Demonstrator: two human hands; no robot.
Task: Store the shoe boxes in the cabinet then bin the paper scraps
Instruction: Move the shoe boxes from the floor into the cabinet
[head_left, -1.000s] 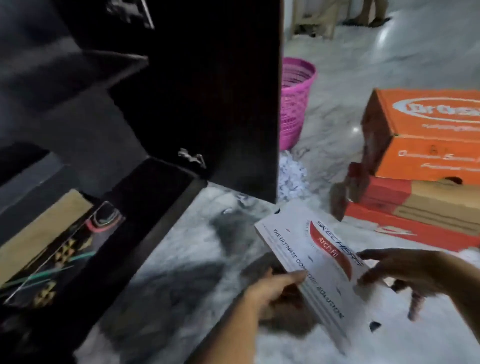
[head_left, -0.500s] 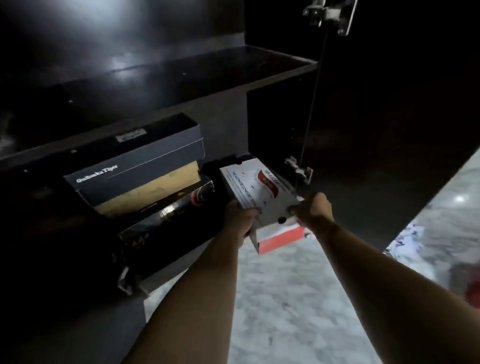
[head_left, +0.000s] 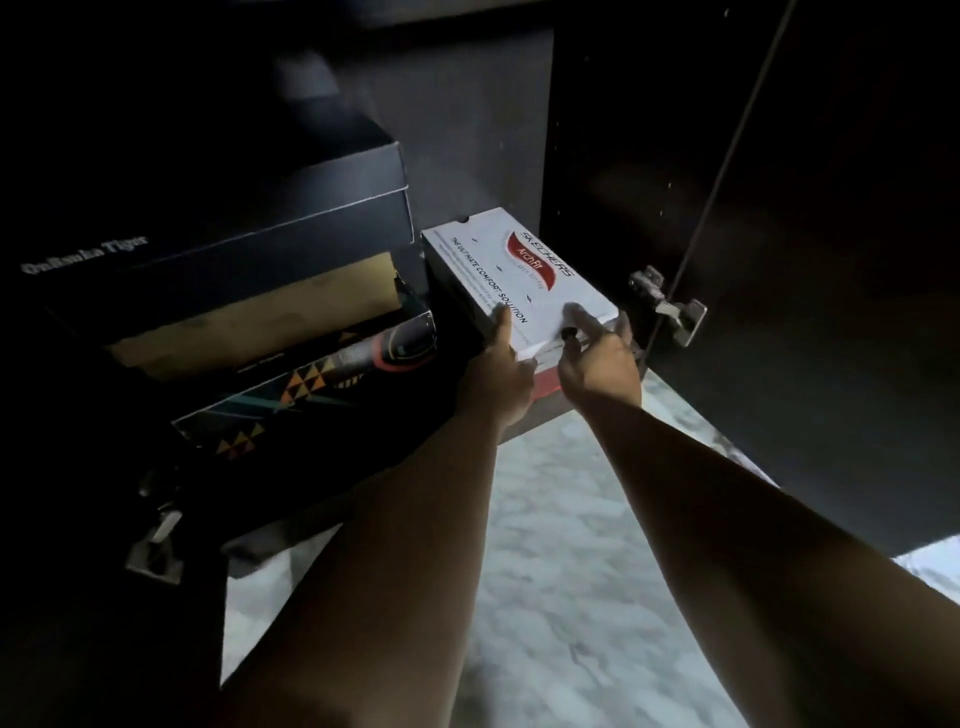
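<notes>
White shoe box (head_left: 511, 283) sits just beyond both hands inside the cabinet (head_left: 467, 130); left hand (head_left: 501, 366) and right hand (head_left: 597, 364) grip its near end, fingers on the lid.

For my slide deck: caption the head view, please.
Both hands slide a white shoe box into the dark cabinet beside stacked boxes.
</notes>
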